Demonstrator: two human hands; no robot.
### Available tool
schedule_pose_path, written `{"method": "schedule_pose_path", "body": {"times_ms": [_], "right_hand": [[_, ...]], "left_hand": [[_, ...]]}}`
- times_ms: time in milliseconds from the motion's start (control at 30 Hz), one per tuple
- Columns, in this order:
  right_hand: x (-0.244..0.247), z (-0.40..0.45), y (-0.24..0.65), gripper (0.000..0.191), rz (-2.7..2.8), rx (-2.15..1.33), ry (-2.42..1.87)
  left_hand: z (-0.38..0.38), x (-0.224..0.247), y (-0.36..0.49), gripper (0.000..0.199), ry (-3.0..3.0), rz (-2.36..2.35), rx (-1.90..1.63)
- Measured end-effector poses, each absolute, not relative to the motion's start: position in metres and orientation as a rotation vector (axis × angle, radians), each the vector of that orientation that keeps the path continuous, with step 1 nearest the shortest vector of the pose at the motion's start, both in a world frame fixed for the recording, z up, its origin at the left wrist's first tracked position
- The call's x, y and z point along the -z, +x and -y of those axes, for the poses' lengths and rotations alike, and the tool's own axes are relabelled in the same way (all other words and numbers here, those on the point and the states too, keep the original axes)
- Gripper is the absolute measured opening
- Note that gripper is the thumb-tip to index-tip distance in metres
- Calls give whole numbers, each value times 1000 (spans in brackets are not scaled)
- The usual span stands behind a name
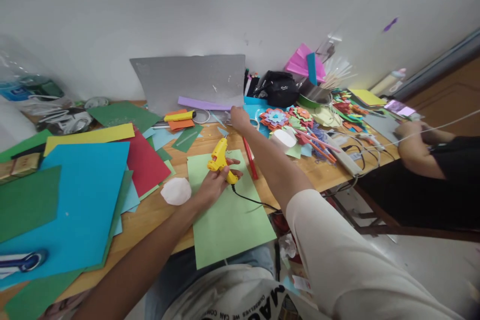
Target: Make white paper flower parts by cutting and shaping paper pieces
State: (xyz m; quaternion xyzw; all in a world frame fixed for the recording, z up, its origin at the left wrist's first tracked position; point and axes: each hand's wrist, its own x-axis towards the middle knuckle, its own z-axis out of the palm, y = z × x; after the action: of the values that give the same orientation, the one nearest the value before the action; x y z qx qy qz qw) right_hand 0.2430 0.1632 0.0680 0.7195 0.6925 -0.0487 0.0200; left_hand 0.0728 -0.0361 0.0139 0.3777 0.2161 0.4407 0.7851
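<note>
My left hand [216,186] is wrapped round the handle of a yellow glue gun [218,156], its nozzle pointing up and away. The gun's black cord runs off to the right over a light green paper sheet [228,230]. My right hand [239,119] reaches forward to the right end of a purple paper strip [204,104], near the foot of a grey board [195,77]. Its fingers are mostly hidden behind the hand, so any grip cannot be made out. Beneath that forearm lies a red pen-like stick [250,158]. A white round paper piece [176,191] rests left of the green sheet.
Blue card [86,200] and other coloured sheets cover the left side. A yellow cutter [180,116] lies before the board. Paper flowers [276,118], a black pouch [280,87] and a power strip [343,157] occupy the right. Farther right, another person's hands [410,132] are over the table.
</note>
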Motion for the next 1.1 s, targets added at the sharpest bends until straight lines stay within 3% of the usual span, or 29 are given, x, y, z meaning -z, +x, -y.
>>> {"method": "schedule_pose_path", "body": {"times_ms": [400, 667, 833, 900, 1000, 1100], "right_hand": [[-84, -165, 242, 43, -2234, -76, 2664], [-145, -138, 225, 28, -2554, -321, 2802], [-185, -71, 228, 17, -3025, -330, 2811], [-189, -27, 232, 23, -3363, -289, 2698], [-176, 48, 238, 26, -3534, -183, 2652], [-148, 114, 237, 18, -3619, -470, 2586]], "left_hand": [[37, -24, 70, 40, 705, -431, -899], [38, -34, 63, 34, 676, -312, -831], [40, -24, 69, 33, 772, -341, -867], [40, -19, 71, 36, 793, -376, -881], [41, -16, 73, 43, 840, -447, -873], [44, -18, 75, 48, 894, -470, -888]]}}
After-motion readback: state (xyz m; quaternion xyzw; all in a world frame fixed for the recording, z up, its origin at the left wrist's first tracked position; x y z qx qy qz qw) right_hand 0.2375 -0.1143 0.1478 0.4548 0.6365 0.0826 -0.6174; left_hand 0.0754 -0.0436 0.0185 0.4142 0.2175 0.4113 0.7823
